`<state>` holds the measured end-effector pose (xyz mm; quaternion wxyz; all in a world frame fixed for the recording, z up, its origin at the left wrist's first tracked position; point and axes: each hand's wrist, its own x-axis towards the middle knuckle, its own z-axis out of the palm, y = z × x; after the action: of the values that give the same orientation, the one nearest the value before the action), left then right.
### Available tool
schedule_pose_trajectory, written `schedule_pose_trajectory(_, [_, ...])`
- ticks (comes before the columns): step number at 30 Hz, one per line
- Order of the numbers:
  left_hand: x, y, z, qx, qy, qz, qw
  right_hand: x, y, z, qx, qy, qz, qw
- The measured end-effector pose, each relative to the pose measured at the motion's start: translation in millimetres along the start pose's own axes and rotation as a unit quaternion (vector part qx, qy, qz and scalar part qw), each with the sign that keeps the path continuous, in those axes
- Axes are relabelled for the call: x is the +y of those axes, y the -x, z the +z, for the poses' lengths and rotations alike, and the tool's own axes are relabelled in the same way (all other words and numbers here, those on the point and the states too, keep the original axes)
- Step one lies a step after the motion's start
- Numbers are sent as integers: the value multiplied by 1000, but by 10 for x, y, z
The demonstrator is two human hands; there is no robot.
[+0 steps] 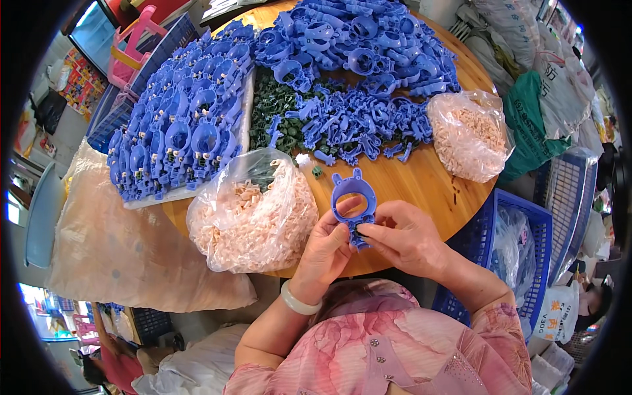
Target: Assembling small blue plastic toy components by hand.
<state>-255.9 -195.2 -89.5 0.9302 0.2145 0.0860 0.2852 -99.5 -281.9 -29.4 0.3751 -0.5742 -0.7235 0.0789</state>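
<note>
A blue plastic toy shell [337, 195] with a round ring opening and two small ears is held upright just off the table's near edge. My left hand [326, 247] grips it from the left, thumb in front and a finger showing behind the ring. At its lower body my right hand [411, 240] is closed, fingertips pressed on the shell beside a small dark piece that they partly cover. A small dark green part [317, 172] lies on the wooden table [409, 187] beyond the shell. Left of my hands sits a clear bag of small beige plastic parts [257, 217].
Rows of blue shells [181, 125] stand on a white board at the left. Blue shells [355, 49], small blue parts [368, 122] and dark green parts [273, 105] are heaped farther back. Another bag of beige parts [469, 138] and a blue crate [490, 237] are at the right.
</note>
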Motion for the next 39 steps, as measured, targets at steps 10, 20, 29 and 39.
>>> schedule_pose_trajectory(10, [-25,36,28,-6,6,-21,1000,58,-517,-120,-16,-67,-40,997])
schedule_pose_trajectory(20, [-14,88,-37,-28,2,-43,999,-6,-1716,900,-180,3,-169,969])
schedule_pose_trajectory(29, [-33,77,-70,-39,30,-54,997,25,-1830,977,-256,-15,-129,958])
schedule_pose_trajectory(39, [-45,51,-41,-25,-3,-30,999,29,-1572,544,-210,-145,-7,967])
